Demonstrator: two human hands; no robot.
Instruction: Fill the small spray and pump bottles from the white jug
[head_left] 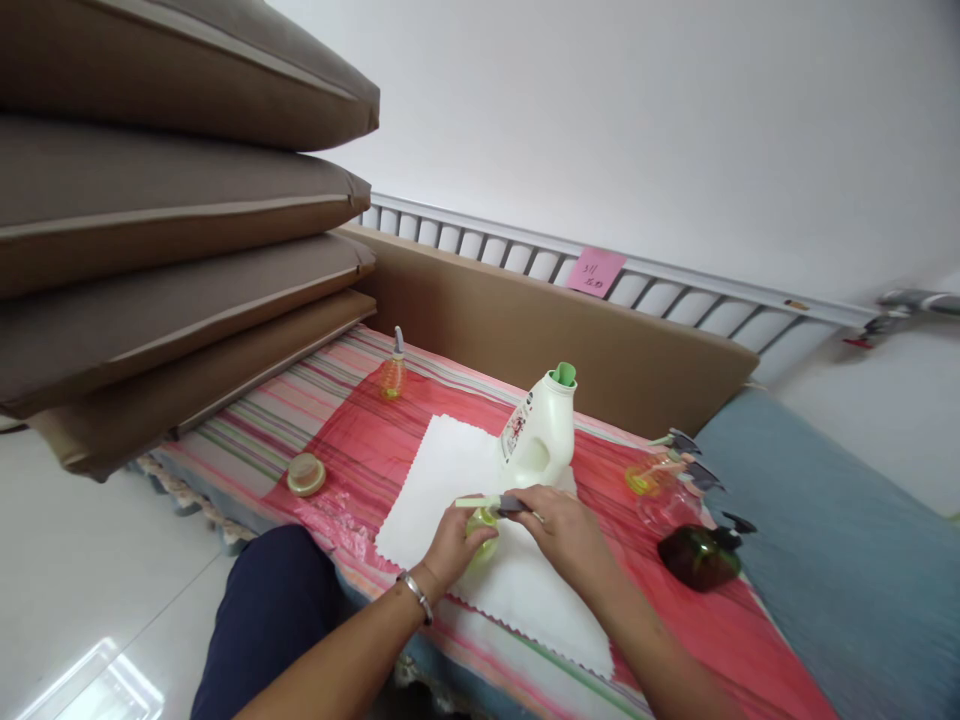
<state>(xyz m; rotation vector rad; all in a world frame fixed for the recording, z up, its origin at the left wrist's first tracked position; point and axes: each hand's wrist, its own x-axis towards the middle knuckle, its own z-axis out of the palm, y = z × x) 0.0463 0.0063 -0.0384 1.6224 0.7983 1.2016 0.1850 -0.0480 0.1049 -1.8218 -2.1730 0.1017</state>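
My left hand (pixel 452 547) is wrapped round a small yellow-green spray bottle (pixel 481 528) over a white cloth (pixel 487 530). My right hand (pixel 566 527) pinches the bottle's grey spray head (pixel 510 505) at its top. Just behind my hands a white detergent jug (pixel 541 430) with an open green spout stands on the cloth. A bracelet sits on my left wrist.
A cap (pixel 306 474) lies at the left on the red plastic sheet (pixel 360 440); a small orange spray bottle (pixel 392 372) stands behind. Several spray bottles (pixel 667 480) and a dark green pump bottle (pixel 701 555) lie at the right. Stacked cushions (pixel 165 230) loom left; a cardboard panel (pixel 570 340) stands behind.
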